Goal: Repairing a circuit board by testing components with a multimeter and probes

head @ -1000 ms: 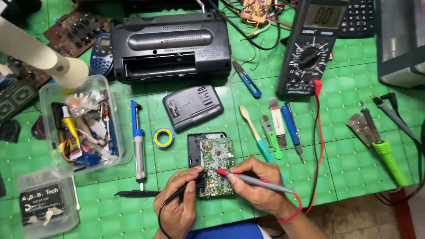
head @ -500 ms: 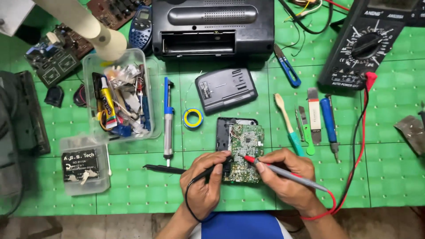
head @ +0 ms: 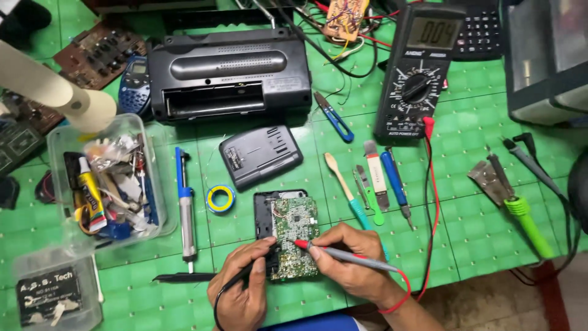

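A small green circuit board (head: 295,236) lies in a black case on the green mat, near the front edge. My right hand (head: 349,263) holds a grey probe with a red tip (head: 301,244), and the tip touches the board's middle. My left hand (head: 242,291) grips a black probe (head: 260,265) with a black lead, pressed against the board's lower left edge. A red lead runs from the grey probe up to a black multimeter (head: 416,73) at the back right, whose screen shows digits.
Behind the board lie a black cover (head: 260,156), a black radio (head: 229,73), a yellow-blue tape roll (head: 220,199) and a blue desoldering pump (head: 185,205). Clear bins (head: 107,184) stand left. Small tools (head: 373,181) and a green-handled soldering iron (head: 520,211) lie right.
The view has swung: the scene slid left, then back right and down. Both hands kept their probes on the board, the red tip staying near its middle.
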